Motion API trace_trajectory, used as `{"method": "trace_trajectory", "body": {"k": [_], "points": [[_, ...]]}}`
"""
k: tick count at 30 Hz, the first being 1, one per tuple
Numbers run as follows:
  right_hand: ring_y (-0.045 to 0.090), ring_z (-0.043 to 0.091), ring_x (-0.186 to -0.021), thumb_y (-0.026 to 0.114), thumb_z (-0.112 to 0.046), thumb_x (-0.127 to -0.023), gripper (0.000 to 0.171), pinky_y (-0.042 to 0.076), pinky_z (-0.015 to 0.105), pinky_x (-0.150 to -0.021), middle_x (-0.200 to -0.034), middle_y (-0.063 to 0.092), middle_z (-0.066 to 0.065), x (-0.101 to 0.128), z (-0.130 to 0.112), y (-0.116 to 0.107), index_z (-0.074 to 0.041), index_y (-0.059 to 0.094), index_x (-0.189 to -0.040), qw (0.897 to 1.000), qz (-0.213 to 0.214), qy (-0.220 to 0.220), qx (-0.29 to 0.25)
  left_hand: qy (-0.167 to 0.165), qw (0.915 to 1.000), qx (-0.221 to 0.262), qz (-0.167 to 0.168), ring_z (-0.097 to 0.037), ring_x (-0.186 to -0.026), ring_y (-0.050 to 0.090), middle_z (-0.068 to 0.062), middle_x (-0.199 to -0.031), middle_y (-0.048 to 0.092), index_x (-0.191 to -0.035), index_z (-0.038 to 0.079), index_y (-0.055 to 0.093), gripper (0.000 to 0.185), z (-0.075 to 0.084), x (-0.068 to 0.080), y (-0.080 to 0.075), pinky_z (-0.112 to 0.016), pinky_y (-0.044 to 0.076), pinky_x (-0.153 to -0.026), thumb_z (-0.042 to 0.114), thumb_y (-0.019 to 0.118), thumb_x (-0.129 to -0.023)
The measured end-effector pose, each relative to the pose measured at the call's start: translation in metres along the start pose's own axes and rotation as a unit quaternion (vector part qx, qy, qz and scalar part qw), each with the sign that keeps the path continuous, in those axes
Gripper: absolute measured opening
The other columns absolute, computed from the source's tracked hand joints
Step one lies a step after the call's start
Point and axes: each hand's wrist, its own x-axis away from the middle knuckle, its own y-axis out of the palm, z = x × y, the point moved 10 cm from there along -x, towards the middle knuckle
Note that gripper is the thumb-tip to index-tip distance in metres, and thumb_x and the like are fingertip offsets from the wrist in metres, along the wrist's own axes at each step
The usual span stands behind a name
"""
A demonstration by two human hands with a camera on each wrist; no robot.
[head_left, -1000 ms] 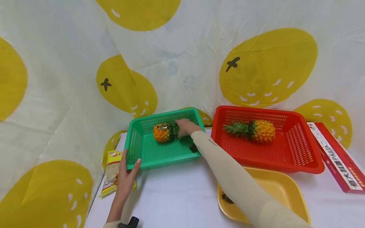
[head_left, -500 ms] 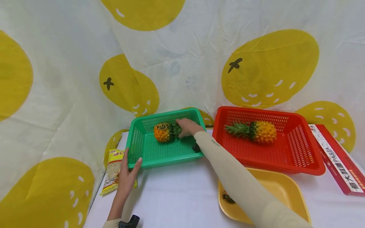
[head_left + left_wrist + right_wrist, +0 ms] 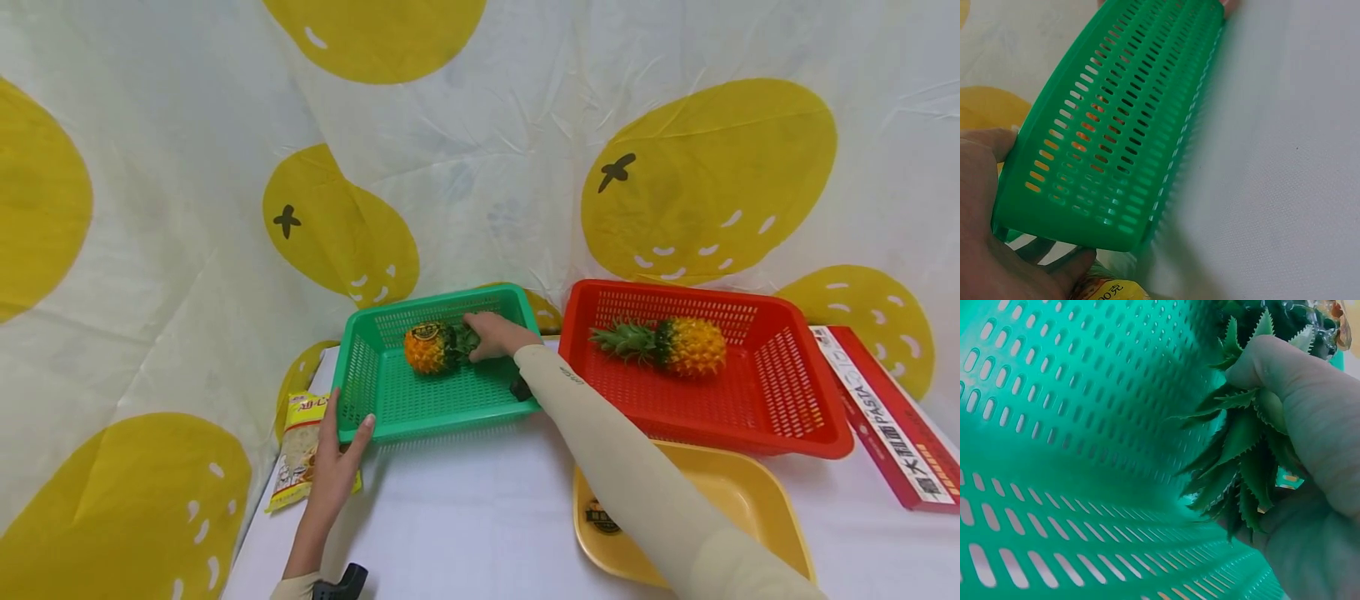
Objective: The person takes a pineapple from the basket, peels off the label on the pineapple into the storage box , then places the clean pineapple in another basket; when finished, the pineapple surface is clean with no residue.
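A pineapple (image 3: 426,350) with a dark label lies on its side in the green basket (image 3: 457,425), its leafy crown pointing right. My right hand (image 3: 495,336) grips that crown; in the right wrist view, thumb and fingers of the hand (image 3: 1329,431) wrap round the spiky green leaves (image 3: 1244,440). At the basket's near left corner my left hand (image 3: 335,468) holds the rim. Seen from the left wrist, the hand (image 3: 991,244) has its thumb on the rim and its fingers at the corner's underside, against the slotted side wall (image 3: 1110,119).
Right of the green basket stands a red basket (image 3: 720,435) with another pineapple (image 3: 693,346) in it. A yellow tray (image 3: 738,500) sits in front, partly under my right sleeve. A red pasta box (image 3: 888,417) lies far right, and a yellow food packet (image 3: 296,454) beside my left hand.
The whole scene has shifted very slightly in the head view. Both hands, the pineapple and the baskets otherwise stay in place.
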Motion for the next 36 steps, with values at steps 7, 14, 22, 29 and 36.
{"method": "trace_trajectory", "body": {"k": [7, 14, 22, 29, 36], "points": [[0.041, 0.032, -0.147, 0.073, -0.026, -0.104, 0.075, 0.042, 0.046, -0.113, -0.163, 0.039, 0.016, 0.006, -0.003, -0.012, -0.005, 0.033, -0.164, 0.999, 0.006, -0.006, -0.039, -0.001, 1.0000, -0.003, -0.001, -0.036, -0.159, 0.007, -0.008, -0.176, 0.005, -0.172, 0.031, 0.005, 0.086, -0.001, -0.002, -0.001, -0.069, 0.016, -0.121, 0.051, 0.058, -0.108], [0.041, 0.032, -0.145, 0.073, -0.023, -0.103, 0.069, 0.043, 0.046, -0.111, -0.160, 0.041, 0.016, 0.014, -0.003, -0.024, -0.006, 0.038, -0.160, 0.998, 0.024, -0.018, -0.055, 0.010, 0.9999, -0.006, 0.003, -0.038, -0.159, 0.010, -0.009, -0.176, 0.007, -0.172, 0.030, 0.008, 0.084, 0.002, -0.004, -0.002, -0.071, 0.016, -0.119, 0.050, 0.058, -0.108], [0.041, 0.033, -0.146, 0.073, -0.021, -0.103, 0.068, 0.042, 0.047, -0.113, -0.160, 0.042, 0.016, 0.025, -0.009, -0.039, -0.004, 0.039, -0.159, 0.996, 0.039, -0.042, -0.064, 0.004, 1.0000, -0.003, -0.004, -0.037, -0.159, 0.007, -0.008, -0.176, 0.004, -0.172, 0.031, 0.004, 0.085, 0.002, -0.002, -0.001, -0.070, 0.015, -0.120, 0.050, 0.057, -0.108], [0.042, 0.035, -0.145, 0.075, -0.022, -0.100, 0.071, 0.040, 0.049, -0.114, -0.159, 0.043, 0.018, 0.034, -0.007, -0.048, -0.002, 0.040, -0.159, 0.993, 0.064, -0.071, -0.070, 0.009, 1.0000, 0.000, 0.000, -0.036, -0.159, 0.009, -0.006, -0.176, 0.006, -0.172, 0.033, 0.006, 0.084, 0.003, -0.003, 0.000, -0.069, 0.017, -0.120, 0.051, 0.057, -0.108], [0.047, 0.035, -0.139, 0.077, -0.018, -0.099, 0.067, 0.043, 0.048, -0.111, -0.153, 0.049, 0.019, 0.052, -0.020, -0.054, 0.000, 0.043, -0.154, 0.993, 0.065, -0.080, -0.051, 0.003, 1.0000, -0.002, -0.001, -0.036, -0.159, 0.007, -0.006, -0.176, 0.004, -0.172, 0.034, 0.004, 0.085, 0.001, -0.002, -0.002, -0.070, 0.016, -0.120, 0.052, 0.057, -0.107]]}}
